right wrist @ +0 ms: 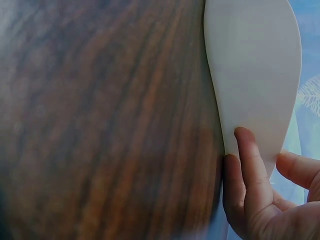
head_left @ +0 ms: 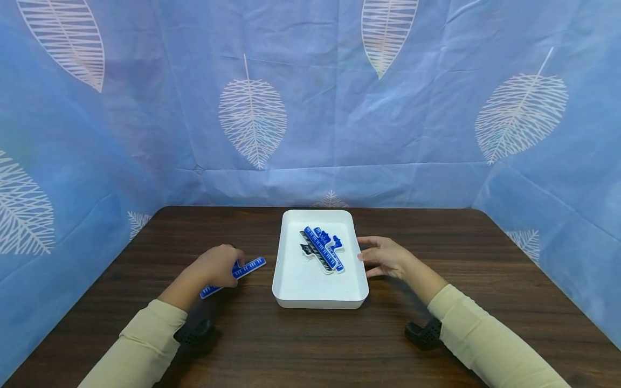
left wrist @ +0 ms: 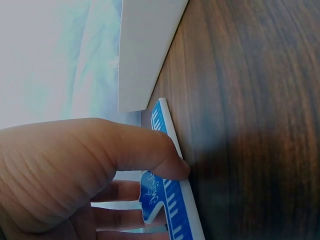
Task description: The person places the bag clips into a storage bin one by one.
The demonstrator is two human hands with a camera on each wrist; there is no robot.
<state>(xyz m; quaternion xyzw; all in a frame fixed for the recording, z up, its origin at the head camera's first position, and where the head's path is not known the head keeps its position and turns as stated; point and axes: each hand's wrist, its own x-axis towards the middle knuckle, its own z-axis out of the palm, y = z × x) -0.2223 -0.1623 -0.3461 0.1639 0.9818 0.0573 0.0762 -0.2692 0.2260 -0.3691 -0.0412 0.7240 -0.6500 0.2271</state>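
Observation:
My left hand [head_left: 222, 265] pinches a blue sheet music clip [head_left: 252, 266] with white piano-key marks, low over the table left of the tray. The thumb lies across its white edge, and the other fingers are behind it, partly hidden. White lettering shows on the clip's handle [left wrist: 150, 192]. My right hand [head_left: 385, 257] is at the right side of a white tray [head_left: 315, 291], its fingers [right wrist: 250, 150] fairly straight against the outer wall and the thumb tip at the rim. Inside the tray lie blue clips [head_left: 320, 248] and a black clip [head_left: 306, 249], overlapping one another.
The tray stands on a dark wood-grain table [head_left: 310, 345], near its far middle. A blue cloth [head_left: 310, 118] with white leaf prints hangs behind and at both sides. A black wrist device [head_left: 424, 333] sits below each forearm.

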